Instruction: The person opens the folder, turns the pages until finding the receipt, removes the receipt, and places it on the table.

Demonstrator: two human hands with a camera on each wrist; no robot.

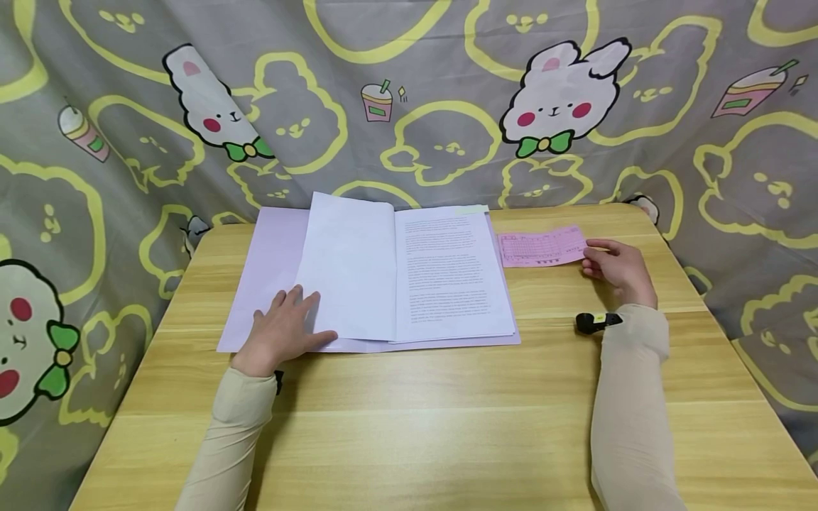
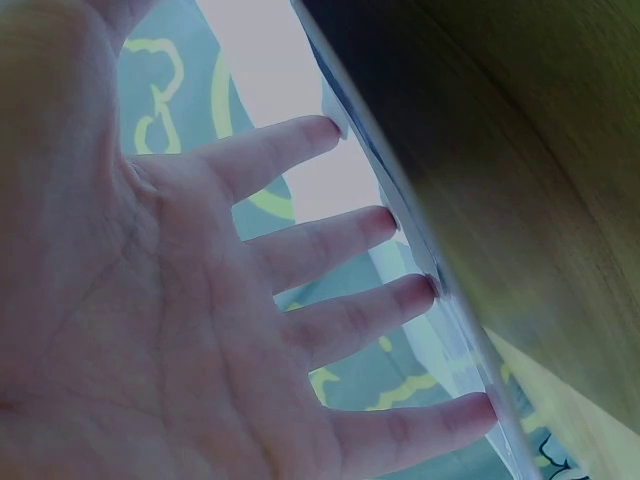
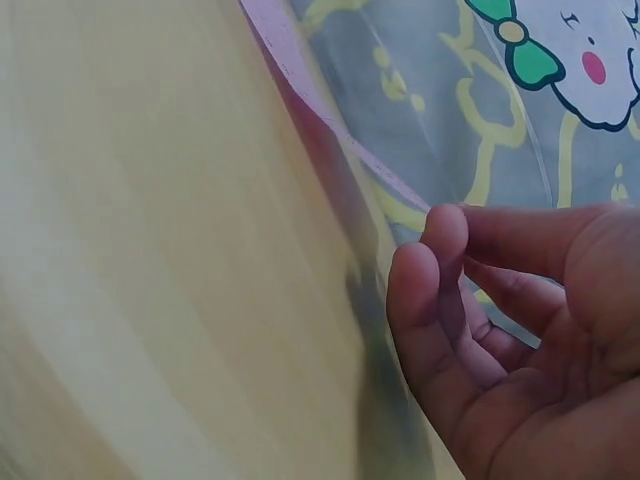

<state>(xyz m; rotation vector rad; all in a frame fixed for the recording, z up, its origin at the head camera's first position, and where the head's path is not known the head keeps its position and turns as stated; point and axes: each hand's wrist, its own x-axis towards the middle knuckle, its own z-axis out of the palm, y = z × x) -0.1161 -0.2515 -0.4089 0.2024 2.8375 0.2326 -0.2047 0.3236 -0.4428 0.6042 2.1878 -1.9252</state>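
A lavender folder lies spread on the table, with a blank white page turned to the left and a printed page on the right. My left hand rests with spread fingers on the folder and the blank page's lower left; in the left wrist view its fingertips touch the surface. Between thumb and index finger, my right hand pinches the right end of a pink printed slip. The slip's held end is lifted off the table in the right wrist view, and its left end lies beside the folder.
A pale green tab sticks at the printed page's top right. The wooden table reaches back to a grey patterned curtain, which also hangs along both sides. A dark strap device sits on the right wrist.
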